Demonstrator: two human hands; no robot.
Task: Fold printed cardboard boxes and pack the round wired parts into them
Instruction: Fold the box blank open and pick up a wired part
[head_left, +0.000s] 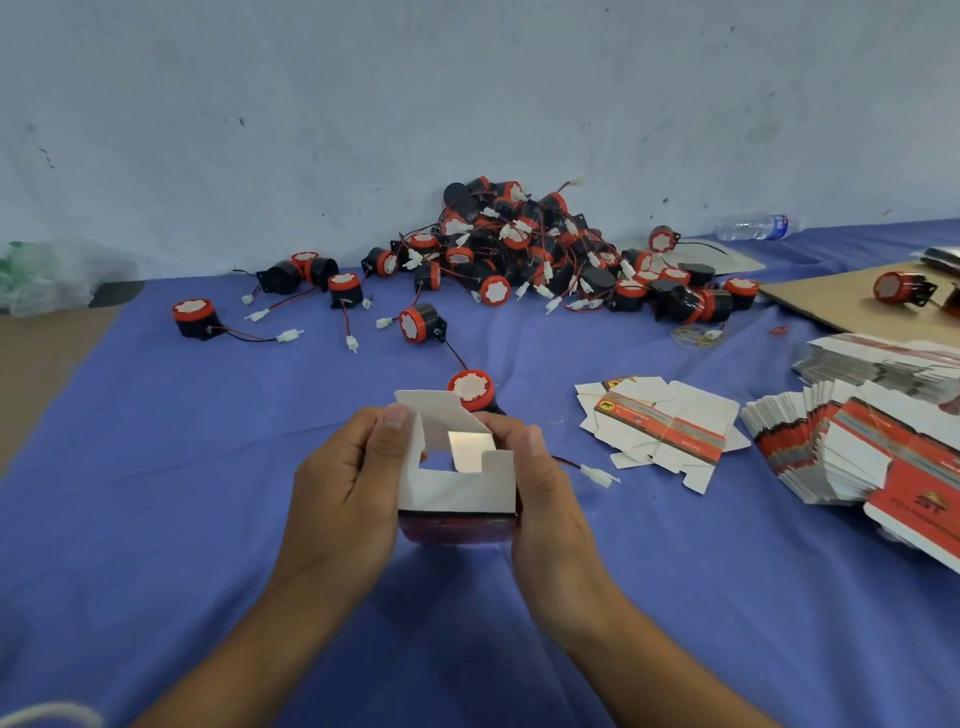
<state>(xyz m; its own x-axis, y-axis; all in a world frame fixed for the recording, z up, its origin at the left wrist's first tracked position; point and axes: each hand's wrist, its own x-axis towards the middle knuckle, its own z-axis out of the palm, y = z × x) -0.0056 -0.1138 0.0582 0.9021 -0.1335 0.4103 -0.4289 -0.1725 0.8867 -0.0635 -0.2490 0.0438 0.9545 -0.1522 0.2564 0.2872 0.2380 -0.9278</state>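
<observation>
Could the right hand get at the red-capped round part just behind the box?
Probably yes, once it lets go: the right hand holds the box together with the left hand, but the round part lies just beyond it, with nothing in between.
</observation>
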